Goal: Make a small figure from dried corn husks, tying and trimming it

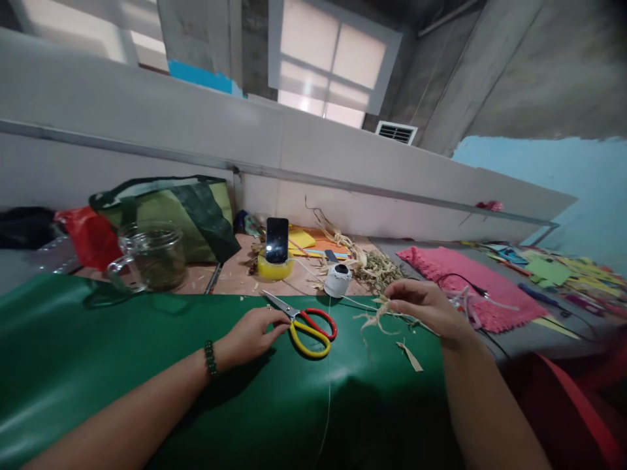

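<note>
My left hand, with a dark beaded bracelet at its wrist, pinches a pair of scissors near the pivot. The blades point up and to the left, and one handle is red, the other yellow. On the right, my right hand is closed on a thin stem with pale, frayed dried strips at its end. A spool of white thread stands between the hands, farther back. Its thread runs down across the green mat. A loose pale scrap lies below my right hand.
At the back left stand a glass mug and a green bag. A phone leans upright at a yellow tape roll. Dried plant material lies behind the spool. Pink cloth and colored paper cover the right side.
</note>
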The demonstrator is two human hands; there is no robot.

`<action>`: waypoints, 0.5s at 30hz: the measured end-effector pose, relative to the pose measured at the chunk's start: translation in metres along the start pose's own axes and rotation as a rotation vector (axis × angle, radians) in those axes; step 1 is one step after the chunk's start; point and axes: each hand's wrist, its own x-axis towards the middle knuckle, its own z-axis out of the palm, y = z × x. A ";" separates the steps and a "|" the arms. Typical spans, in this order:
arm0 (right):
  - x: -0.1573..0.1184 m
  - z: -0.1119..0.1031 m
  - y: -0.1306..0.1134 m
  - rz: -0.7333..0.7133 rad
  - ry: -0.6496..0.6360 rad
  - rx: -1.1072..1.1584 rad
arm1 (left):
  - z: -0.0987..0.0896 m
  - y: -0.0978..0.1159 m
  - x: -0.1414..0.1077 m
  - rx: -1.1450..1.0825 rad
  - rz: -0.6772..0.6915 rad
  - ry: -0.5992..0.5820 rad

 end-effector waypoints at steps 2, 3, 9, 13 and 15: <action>0.009 -0.020 0.020 -0.018 0.103 -0.184 | 0.001 -0.002 -0.001 0.071 0.034 -0.032; 0.016 -0.032 0.032 -0.014 0.167 -0.303 | 0.001 -0.002 -0.001 0.093 0.048 -0.042; 0.077 -0.076 0.085 0.201 0.218 -0.846 | 0.003 -0.006 -0.001 0.167 0.066 -0.086; 0.130 -0.044 0.103 0.133 0.103 -0.996 | 0.005 -0.005 -0.002 0.183 0.060 -0.118; 0.155 -0.018 0.112 0.069 0.018 -1.037 | 0.006 -0.005 -0.003 0.166 0.051 -0.131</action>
